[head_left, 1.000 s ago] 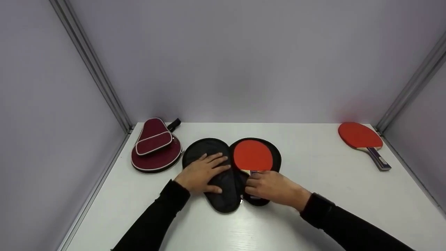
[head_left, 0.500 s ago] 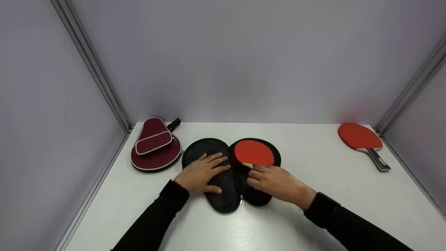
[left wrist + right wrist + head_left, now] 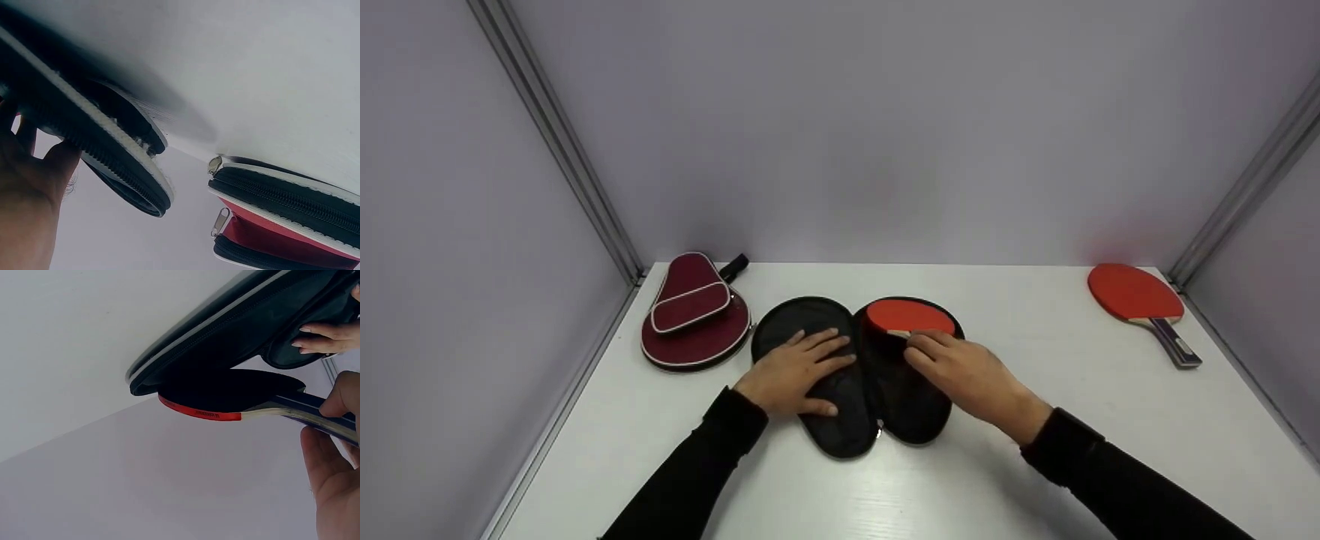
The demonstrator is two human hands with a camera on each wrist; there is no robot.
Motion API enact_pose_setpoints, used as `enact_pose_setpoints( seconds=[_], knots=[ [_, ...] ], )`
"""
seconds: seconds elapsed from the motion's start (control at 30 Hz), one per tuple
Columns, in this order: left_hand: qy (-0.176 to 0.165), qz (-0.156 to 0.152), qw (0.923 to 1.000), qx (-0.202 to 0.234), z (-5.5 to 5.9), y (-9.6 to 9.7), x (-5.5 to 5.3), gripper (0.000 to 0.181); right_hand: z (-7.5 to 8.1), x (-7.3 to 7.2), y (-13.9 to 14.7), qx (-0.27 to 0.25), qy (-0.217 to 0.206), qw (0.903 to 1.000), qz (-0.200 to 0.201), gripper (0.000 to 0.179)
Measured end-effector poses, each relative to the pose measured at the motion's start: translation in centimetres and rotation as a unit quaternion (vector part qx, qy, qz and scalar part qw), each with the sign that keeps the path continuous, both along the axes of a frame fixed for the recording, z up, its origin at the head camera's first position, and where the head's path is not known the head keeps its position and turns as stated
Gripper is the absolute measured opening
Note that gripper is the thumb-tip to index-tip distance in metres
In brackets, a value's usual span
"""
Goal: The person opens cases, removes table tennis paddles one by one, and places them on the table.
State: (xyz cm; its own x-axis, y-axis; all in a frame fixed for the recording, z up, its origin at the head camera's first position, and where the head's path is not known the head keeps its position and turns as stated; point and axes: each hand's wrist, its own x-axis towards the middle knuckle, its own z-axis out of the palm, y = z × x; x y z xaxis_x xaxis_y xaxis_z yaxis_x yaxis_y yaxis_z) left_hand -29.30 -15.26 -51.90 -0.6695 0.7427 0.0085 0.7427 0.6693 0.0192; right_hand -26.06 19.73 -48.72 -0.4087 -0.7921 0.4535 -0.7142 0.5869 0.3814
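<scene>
An open black zip paddle case [image 3: 915, 409] lies on the white table in the head view, its two halves spread side by side. My left hand [image 3: 791, 375] rests with fingers spread on the left half. Over the right half, my right hand [image 3: 971, 375] grips the handle of a red table tennis paddle [image 3: 911, 315]. The blade is tilted, handle end raised, its far edge low at the case's far end. In the right wrist view the handle [image 3: 309, 413] passes between thumb and fingers, and the blade's dark underside [image 3: 225, 391] shows.
A maroon paddle case [image 3: 697, 345] with white piping and a black strap lies at the back left, close to the black case. Another red paddle [image 3: 1136, 291] lies at the back right. Grey walls [image 3: 870, 135] enclose the table behind and at both sides.
The right hand has raised the paddle's handle end out of the case's right half, moving up and slightly right, so the blade tilts more steeply. The left hand has stayed put.
</scene>
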Motion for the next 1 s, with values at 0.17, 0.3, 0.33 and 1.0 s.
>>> enact_pose_setpoints(
  seconds=[0.17,0.3,0.33,1.0],
  knots=[
    [0.005,0.000,1.0000,-0.002,-0.1,0.0,0.0,0.089,0.6,-0.2,0.7,-0.039,0.007,0.9991,-0.015,0.047],
    [0.008,-0.003,1.0000,-0.001,0.0,0.0,0.2,0.088,1.2,-0.2,1.3,-0.056,0.002,0.9980,-0.030,0.054],
    [0.009,-0.003,1.0000,0.000,0.0,0.0,0.2,0.088,1.3,-0.2,1.5,-0.060,-0.002,0.9976,-0.035,0.055],
    [0.016,-0.006,0.9999,-0.002,-0.2,0.0,-0.1,0.089,2.7,0.4,6.0,-0.113,-0.035,0.9890,-0.089,0.048]
  ],
)
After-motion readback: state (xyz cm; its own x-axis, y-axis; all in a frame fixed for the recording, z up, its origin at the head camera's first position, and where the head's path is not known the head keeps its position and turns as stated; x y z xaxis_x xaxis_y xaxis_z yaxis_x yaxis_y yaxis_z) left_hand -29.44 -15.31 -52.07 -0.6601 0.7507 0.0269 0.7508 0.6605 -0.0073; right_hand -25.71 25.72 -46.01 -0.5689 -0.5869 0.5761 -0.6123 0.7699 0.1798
